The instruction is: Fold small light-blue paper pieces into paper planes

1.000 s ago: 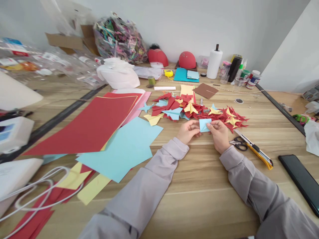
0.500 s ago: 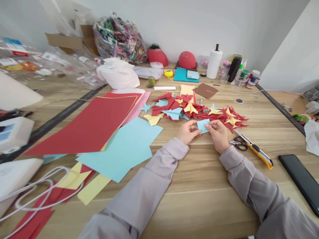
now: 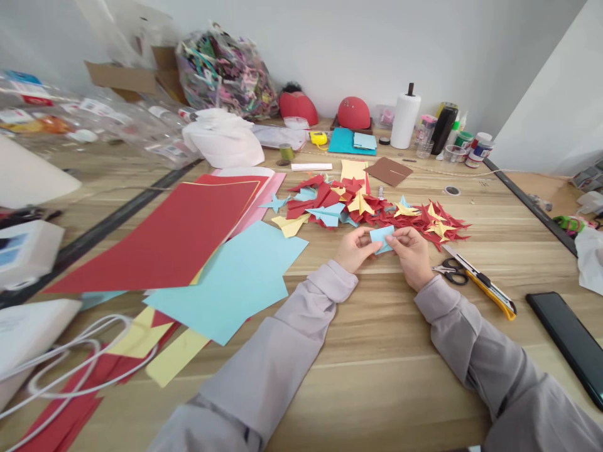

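Between my two hands is a small piece of light blue paper (image 3: 380,236), held above the wooden table. My left hand (image 3: 354,250) pinches its left edge, fingers closed with the thumb in front. On its right side my right hand (image 3: 412,254) grips it too, with the thumb pressed on the paper's face. My fingers hide parts of its edges, and its exact folds are too small to make out. Just beyond lies a pile of folded paper pieces (image 3: 325,199), red, yellow and blue, with several star shapes (image 3: 438,227) at its right end.
Scissors (image 3: 452,271) and a yellow utility knife (image 3: 485,285) lie right of my right hand, with a black phone (image 3: 568,342) farther right. Large red (image 3: 164,232) and blue paper sheets (image 3: 230,276) spread at left, near a white cable (image 3: 94,358). Bottles and jars (image 3: 480,150) stand at the back.
The light blue paper has shifted very slightly left and its tilt differs a little between my fingers. Both hands stay in nearly the same place, still gripping it.
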Motion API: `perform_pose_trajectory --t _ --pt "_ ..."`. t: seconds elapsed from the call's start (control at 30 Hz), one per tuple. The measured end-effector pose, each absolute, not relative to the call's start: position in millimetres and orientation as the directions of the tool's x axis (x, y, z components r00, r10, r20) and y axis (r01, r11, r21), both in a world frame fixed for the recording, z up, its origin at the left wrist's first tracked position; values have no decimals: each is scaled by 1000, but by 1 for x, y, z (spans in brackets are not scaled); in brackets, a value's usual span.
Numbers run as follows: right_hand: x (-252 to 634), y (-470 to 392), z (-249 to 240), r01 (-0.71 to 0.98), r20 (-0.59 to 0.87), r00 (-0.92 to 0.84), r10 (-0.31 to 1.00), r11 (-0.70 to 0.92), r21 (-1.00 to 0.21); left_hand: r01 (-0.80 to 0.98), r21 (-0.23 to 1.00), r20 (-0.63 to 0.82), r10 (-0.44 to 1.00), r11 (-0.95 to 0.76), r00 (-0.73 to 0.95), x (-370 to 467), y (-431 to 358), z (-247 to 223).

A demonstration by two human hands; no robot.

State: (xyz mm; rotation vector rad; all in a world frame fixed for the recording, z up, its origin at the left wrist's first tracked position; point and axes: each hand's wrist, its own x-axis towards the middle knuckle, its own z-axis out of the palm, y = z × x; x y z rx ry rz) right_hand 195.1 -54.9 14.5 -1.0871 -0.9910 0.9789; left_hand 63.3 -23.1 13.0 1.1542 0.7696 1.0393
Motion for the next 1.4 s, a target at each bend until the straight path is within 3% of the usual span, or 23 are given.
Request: perform_pose_trajectory --t 0.43,1.4 --pt "197 -55 10 -130 176 168 970 199 -971 -229 972 35 943 43 330 63 -21 11" --pt "197 -53 11 -201 113 267 957 170 -965 -267 961 52 911 65 408 61 -21 12"
